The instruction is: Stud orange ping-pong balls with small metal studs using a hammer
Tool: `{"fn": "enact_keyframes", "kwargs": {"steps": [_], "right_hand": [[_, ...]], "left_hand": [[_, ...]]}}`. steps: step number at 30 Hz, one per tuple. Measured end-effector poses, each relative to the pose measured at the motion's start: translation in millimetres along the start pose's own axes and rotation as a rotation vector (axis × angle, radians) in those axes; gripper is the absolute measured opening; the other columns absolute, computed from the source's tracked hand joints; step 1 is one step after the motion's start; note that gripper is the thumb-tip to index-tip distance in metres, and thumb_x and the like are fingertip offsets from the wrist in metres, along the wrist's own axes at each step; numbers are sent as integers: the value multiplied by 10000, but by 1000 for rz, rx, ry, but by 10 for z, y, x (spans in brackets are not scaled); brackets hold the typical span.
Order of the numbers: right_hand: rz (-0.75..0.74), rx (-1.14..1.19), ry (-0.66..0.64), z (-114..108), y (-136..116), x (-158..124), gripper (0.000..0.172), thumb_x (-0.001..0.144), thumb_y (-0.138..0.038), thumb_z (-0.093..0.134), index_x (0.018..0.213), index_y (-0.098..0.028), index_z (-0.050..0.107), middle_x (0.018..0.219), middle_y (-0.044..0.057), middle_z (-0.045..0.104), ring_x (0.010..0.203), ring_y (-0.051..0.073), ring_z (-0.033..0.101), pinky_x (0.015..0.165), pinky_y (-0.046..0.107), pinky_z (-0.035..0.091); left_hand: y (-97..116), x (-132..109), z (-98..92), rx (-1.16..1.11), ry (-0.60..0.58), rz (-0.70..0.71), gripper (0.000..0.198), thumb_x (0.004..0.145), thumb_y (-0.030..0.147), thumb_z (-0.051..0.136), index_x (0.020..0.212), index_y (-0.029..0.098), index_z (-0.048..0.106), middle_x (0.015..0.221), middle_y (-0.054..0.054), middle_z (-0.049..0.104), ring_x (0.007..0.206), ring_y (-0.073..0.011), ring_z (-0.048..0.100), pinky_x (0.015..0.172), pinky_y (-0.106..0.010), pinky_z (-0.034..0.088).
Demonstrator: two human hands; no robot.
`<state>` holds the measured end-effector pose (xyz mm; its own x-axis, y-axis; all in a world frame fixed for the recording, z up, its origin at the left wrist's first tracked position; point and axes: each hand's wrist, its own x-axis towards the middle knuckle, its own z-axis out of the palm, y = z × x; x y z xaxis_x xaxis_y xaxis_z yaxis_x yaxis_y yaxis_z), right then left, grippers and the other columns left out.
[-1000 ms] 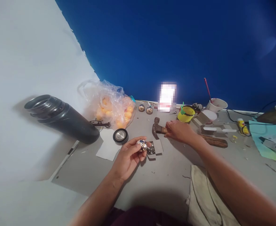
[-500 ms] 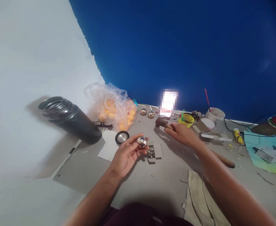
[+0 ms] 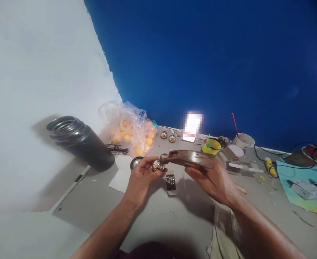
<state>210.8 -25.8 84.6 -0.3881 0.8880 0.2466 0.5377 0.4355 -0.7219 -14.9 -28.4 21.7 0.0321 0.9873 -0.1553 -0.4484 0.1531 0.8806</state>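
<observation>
Over a table point(image 3: 93, 205), left hand point(image 3: 144, 176) pinching studded ball point(image 3: 158, 166), right hand point(image 3: 212, 181) gripping hammer point(image 3: 188, 158), open box point(image 3: 172, 193) between, bag point(image 3: 133, 131) behind

The ball point(image 3: 157, 165) is given a glossy, studded, metallic look; a similar glitter is shown by the bits point(image 3: 170, 182). A worn metal sheen is seen on the hammer point(image 3: 184, 157). The flask point(image 3: 86, 147) is finished smooth and satin, glossier at its neck point(image 3: 72, 130). The bag point(image 3: 137, 126) is formed of clear, crinkled plastic, the cloth point(image 3: 224, 233) of matt, creased fabric.
</observation>
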Motion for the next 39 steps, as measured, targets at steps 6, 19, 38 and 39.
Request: {"fn": "enact_keyframes", "kwargs": {"steps": [6,19,38,39], "right_hand": [[-23,-108,4,12,14,-18,297,987,-393,517,1049,-240,764,731,74,692,717,258,636,716,379,491],[465,-537,16,120,633,301,251,889,-447,618,885,-203,675,850,79,741,734,219,649,580,286,297],[338,-624,-9,573,1068,290,288,921,-398,602,1059,-156,677,1087,145,692,1053,290,597,844,354,421],[324,-632,-22,571,1086,290,303,921,-410,604,1065,-155,678,1085,144,688,1051,291,592,845,357,421]], "left_hand": [[-27,49,13,28,21,27,481,597,131,912,1009,160,665,976,-48,764,842,-207,761,835,-364,604],[333,136,197,-45,-185,10,364,765,181,798,1122,204,726,1219,-98,719,1006,-216,725,844,-288,589],[491,193,914,-35,-370,-195,370,753,121,685,1117,164,739,1100,-141,727,790,-163,633,654,-251,505],[501,192,916,-20,-373,-191,360,763,132,690,1119,167,735,1091,-135,725,773,-158,624,641,-251,498]]}}
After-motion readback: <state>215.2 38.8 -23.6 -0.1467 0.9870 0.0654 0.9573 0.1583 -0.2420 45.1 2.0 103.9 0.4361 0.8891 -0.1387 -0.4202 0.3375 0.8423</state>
